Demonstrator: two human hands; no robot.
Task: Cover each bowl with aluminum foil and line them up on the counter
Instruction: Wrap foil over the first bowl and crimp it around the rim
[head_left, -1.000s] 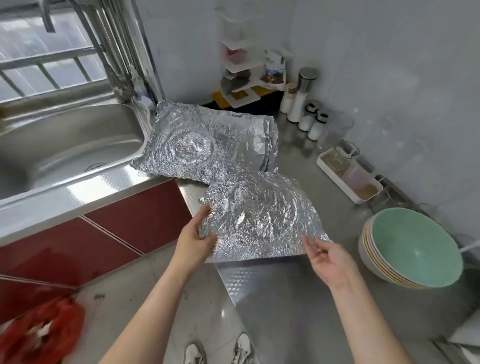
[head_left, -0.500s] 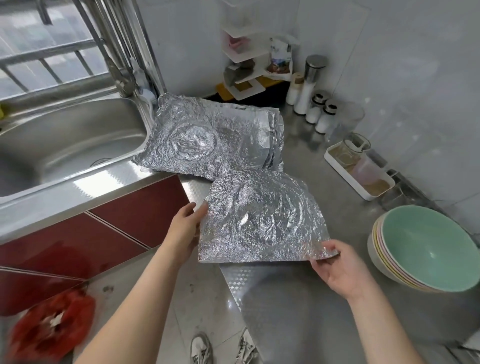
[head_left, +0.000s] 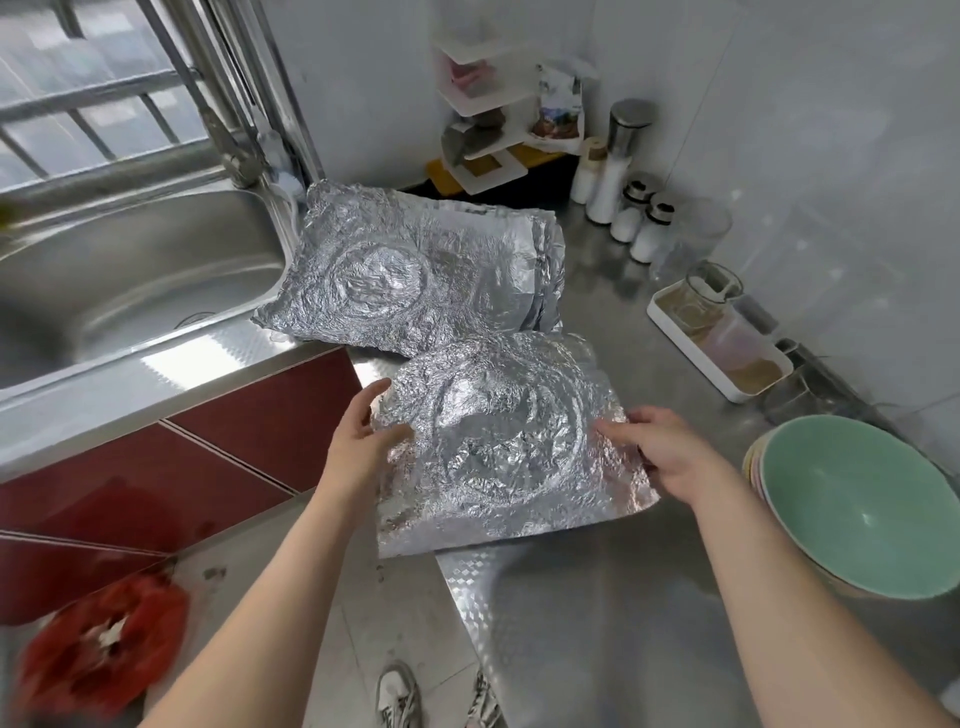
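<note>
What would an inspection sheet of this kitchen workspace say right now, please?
Surface: steel counter, patterned finish.
Job's things: crinkled foil sheet held at the counter's edge; foil stack behind it; stacked bowls at right, uncovered.
Clutter: seasoning jars, white tray with jug, corner rack.
Hands: left hand and right hand each hold a side edge of the sheet.
Cables: nothing seen.
Surroundings: sink at left, red cabinet fronts, blurred red object on floor.

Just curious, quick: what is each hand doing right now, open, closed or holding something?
Left hand: pinches the left edge of the near foil sheet.
Right hand: grips that sheet's right edge.
</note>
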